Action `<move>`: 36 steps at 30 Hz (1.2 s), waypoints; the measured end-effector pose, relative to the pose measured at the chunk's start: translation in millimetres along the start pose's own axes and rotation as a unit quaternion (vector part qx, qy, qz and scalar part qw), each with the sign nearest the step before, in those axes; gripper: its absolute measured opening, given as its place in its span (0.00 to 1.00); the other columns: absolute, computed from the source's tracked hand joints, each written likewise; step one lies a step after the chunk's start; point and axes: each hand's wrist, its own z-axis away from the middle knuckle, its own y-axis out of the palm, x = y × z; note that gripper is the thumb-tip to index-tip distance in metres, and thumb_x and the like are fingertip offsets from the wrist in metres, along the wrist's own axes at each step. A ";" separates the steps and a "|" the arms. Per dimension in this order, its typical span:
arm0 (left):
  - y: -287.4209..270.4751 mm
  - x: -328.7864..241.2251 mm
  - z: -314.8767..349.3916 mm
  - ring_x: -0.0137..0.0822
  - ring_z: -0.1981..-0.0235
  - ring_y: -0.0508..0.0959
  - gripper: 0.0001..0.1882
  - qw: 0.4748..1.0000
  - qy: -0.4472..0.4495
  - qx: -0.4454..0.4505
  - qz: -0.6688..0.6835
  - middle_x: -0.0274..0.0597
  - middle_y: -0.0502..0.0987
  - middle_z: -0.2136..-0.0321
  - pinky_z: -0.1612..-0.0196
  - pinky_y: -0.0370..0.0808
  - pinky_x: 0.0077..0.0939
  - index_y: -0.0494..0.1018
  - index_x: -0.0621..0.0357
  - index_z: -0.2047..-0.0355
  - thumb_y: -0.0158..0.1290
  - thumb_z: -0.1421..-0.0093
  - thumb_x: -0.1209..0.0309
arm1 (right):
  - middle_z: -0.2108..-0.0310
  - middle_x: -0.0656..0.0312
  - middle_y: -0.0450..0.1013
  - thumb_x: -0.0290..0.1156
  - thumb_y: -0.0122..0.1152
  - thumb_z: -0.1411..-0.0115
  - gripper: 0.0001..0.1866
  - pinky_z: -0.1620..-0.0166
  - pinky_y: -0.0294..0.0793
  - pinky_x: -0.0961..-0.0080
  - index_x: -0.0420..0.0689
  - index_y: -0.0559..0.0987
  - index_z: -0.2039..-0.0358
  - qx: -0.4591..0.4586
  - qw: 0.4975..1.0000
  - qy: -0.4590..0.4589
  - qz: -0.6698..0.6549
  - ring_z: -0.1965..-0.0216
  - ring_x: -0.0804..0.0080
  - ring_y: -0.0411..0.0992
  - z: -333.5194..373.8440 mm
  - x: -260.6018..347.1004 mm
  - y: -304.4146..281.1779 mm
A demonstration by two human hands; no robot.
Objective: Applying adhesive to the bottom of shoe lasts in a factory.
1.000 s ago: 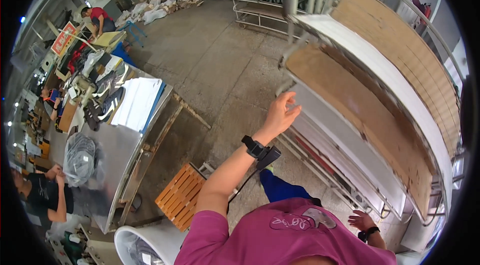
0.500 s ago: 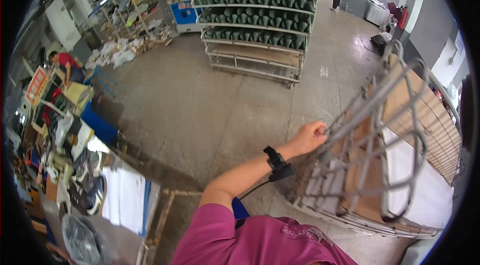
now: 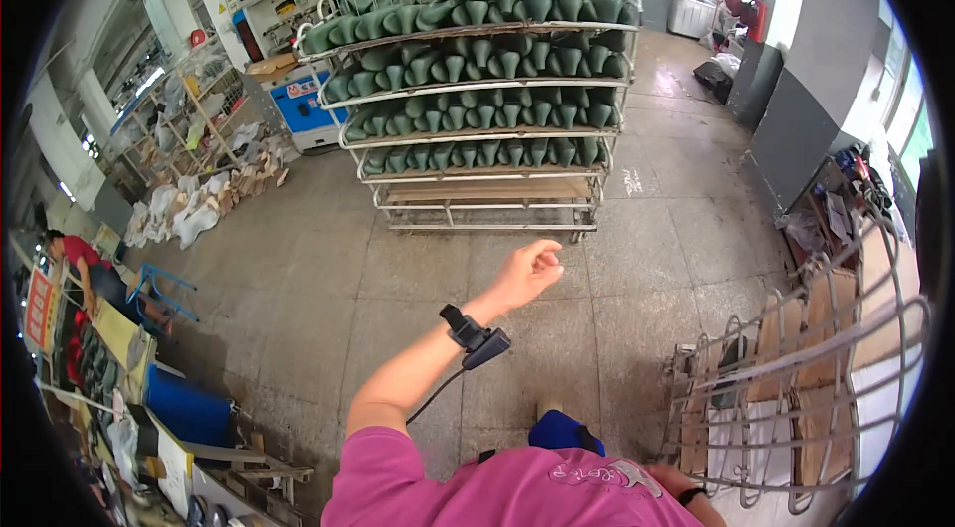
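Observation:
My left hand (image 3: 527,275) is held out in front of me over the floor, its fingers loosely curled, with nothing visible in them. A black strap with a small box (image 3: 474,337) and a cable is on that wrist. Past the hand stands a wheeled metal rack (image 3: 487,225), its upper shelves lined with rows of dark green shoe lasts (image 3: 477,59). My right hand (image 3: 668,478) shows only in part beside my shirt at the lower edge, next to a dark wristband. Its fingers are hidden.
To the right stands a wire-framed rack (image 3: 796,368) with brown and white boards. A cluttered workbench and a blue bin (image 3: 187,406) are at left. A person in red (image 3: 80,258) bends near a blue stool (image 3: 159,286). Machines (image 3: 308,109) stand behind the shoe-last rack.
The shoe-last rack looks nearer, and the wire-framed rack has shifted to the lower right. My left hand is now apart from that wire rack. Part of my right hand has come into view.

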 end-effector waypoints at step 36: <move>-700.6 286.8 106.1 0.30 0.68 0.75 0.12 0.909 -0.168 -0.338 0.177 0.38 0.75 0.70 0.62 0.72 0.25 0.70 0.63 0.57 0.51 0.42 0.77 | 0.45 0.41 0.59 0.29 0.54 0.46 0.32 0.45 0.60 0.69 0.31 0.55 0.43 -0.134 0.730 -0.663 -0.100 0.45 0.55 0.61 -341.4 963.2 803.4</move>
